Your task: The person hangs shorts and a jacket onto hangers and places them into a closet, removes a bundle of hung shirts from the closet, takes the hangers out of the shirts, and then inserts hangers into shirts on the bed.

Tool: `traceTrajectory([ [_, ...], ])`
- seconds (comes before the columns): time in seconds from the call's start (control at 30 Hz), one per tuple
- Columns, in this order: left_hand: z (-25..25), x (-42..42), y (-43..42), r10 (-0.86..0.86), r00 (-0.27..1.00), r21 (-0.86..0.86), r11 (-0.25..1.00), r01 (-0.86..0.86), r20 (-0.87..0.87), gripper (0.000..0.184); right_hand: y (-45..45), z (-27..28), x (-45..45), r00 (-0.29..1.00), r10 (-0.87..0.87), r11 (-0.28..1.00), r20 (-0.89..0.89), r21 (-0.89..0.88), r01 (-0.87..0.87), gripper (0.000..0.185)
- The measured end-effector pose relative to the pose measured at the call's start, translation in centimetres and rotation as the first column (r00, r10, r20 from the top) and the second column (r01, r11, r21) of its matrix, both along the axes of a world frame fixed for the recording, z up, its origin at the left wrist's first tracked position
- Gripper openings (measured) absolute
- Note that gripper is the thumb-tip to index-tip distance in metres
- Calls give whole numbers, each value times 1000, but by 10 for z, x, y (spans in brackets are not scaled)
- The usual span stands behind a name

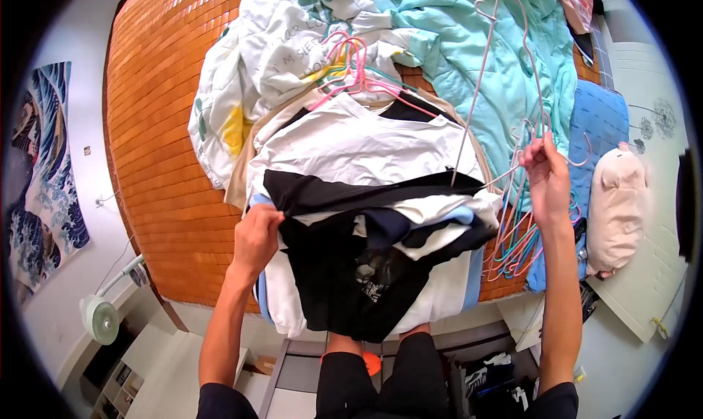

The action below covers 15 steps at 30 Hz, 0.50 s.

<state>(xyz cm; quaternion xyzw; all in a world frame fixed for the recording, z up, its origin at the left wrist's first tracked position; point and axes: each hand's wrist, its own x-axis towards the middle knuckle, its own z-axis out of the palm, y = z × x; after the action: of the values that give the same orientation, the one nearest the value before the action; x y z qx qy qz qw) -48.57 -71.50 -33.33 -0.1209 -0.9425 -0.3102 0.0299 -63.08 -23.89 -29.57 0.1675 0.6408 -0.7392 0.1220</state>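
Note:
My left hand is closed, pinching the edge of a black T-shirt with a printed patch on its front. Between the fingers of my right hand is a thin pink clothes hanger, held tilted. One end of this hanger reaches into the black fabric near the shirt's right side; the exact contact there is hidden. Beneath the shirt lies a stack of clothes topped by a white T-shirt, with pink hangers at its collar end.
Loose pink and teal hangers are heaped below my right hand. A patterned white quilt and a mint cover lie on the brown tiled mat. At right are a blue cloth and a pink plush.

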Motion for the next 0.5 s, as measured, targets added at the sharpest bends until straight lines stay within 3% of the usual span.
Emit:
traceTrajectory([
  [0.03, -2, 3, 2, 2, 1000, -11, 1000, -2, 24, 15, 5, 7, 2, 999, -29, 973, 31, -227, 36, 33],
  [0.07, -5, 4, 4, 2, 999, -22, 1000, -1, 52, 15, -1, 11, 4, 1000, 1, 952, -16, -307, -6, 31],
  [0.13, -2, -13, 23, -23, 1000, -69, 997, 24, 21, 15, -35, 28, 1, 997, 31, 994, -64, -102, -37, 32],
  [0.23, 4, -53, 62, -50, 999, -143, 989, 47, -19, 12, -115, 38, -11, 957, 200, 977, -208, -31, -211, 35],
  [0.27, 5, -68, 76, -58, 997, -150, 987, 50, -49, 10, -139, 32, -19, 909, 244, 960, -337, -46, -275, 38],
  [0.33, -2, -90, 98, -19, 1000, -108, 994, 17, -19, 8, -164, 31, -35, 917, 155, 980, -368, -59, -190, 43],
  [0.4, -20, -104, 109, -8, 999, -27, 1000, 9, 32, 8, -169, 26, -44, 926, 45, 981, -376, -157, -111, 45],
  [0.5, -27, -111, 122, 43, 984, 122, 990, -65, 172, 14, -144, 21, -38, 951, 129, 969, -280, -166, -181, 43],
])
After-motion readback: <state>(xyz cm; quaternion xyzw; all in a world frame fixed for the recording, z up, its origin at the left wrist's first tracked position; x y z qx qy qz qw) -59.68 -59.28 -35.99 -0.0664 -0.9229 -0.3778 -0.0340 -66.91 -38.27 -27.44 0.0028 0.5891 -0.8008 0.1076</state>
